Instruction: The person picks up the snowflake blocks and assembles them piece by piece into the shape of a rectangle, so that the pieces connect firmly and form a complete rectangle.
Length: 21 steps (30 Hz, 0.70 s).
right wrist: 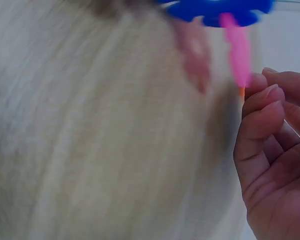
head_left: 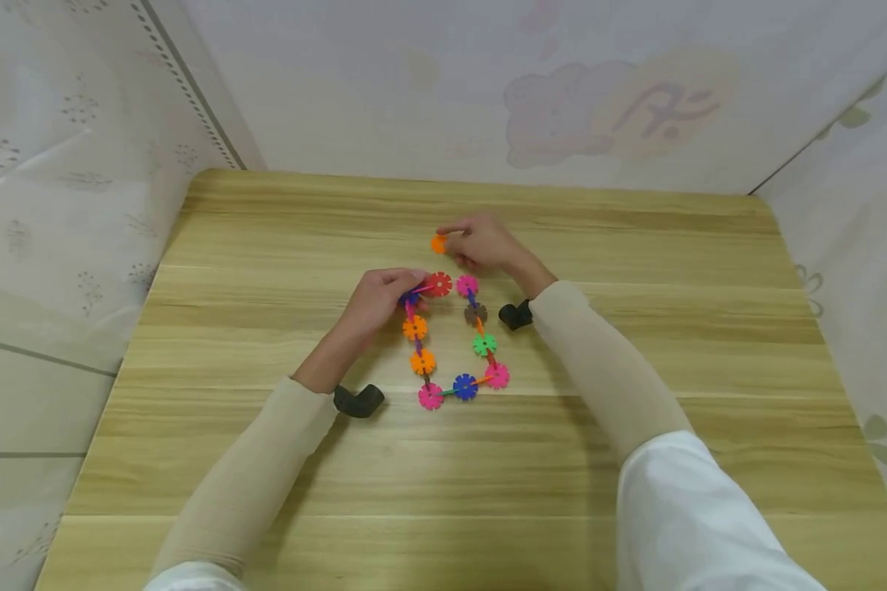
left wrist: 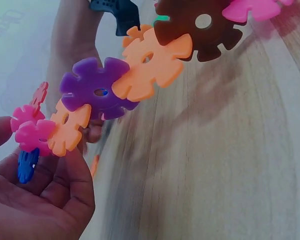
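Snowflake-shaped plastic discs are slotted together into a chain (head_left: 465,387) that bends into a nearly closed four-sided loop on the table. At the loop's far left corner my left hand (head_left: 377,300) pinches the chain, near a blue disc (left wrist: 27,166) and a pink disc (left wrist: 35,136). A red disc (head_left: 439,285) sticks out to the right of those fingertips. A pink disc (head_left: 467,286) ends the other side, a small gap away from the red one. Beyond the loop, my right hand (head_left: 484,243) holds a loose orange disc (head_left: 438,244) between thumb and fingers, its edge partly hidden.
Black wrist-worn pieces, one by the left wrist (head_left: 359,400) and one by the right wrist (head_left: 516,315), hang close to the tabletop. The wood-grain table (head_left: 443,509) meets a patterned pale wall covering (head_left: 384,90) at its far edge.
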Each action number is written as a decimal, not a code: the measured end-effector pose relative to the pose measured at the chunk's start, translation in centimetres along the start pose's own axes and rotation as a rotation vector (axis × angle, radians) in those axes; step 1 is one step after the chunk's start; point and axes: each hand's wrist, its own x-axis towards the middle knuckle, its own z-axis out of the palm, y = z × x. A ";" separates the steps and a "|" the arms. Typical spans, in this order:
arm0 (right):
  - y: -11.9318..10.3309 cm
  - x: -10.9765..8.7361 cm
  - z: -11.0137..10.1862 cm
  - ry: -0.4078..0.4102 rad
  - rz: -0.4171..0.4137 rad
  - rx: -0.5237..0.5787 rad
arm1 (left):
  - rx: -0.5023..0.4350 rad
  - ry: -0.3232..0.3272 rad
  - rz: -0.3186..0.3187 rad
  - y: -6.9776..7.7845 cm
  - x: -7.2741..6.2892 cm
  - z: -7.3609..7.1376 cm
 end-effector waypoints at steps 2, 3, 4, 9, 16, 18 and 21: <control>0.1 0.3 0.3 -0.001 0.001 -0.035 | 0.006 -0.006 -0.004 0.0 0.1 0.0; 0.1 0.4 0.5 0.006 -0.004 -0.059 | 0.007 -0.009 -0.005 0.0 0.1 0.0; 0.1 0.4 0.6 0.013 -0.010 -0.084 | 0.008 -0.012 -0.004 0.0 0.1 0.0; 0.0 0.6 1.0 0.049 -0.027 -0.168 | 0.011 -0.022 0.005 0.0 0.2 0.1; -0.4 0.6 0.9 0.063 0.050 -0.158 | -0.010 -0.033 0.013 -0.1 0.3 0.2; -0.3 0.6 0.7 0.062 0.063 -0.172 | -0.007 -0.031 0.011 -0.1 0.3 0.3; -0.1 0.4 0.3 0.062 0.054 -0.190 | -0.008 -0.025 0.008 0.0 0.2 0.5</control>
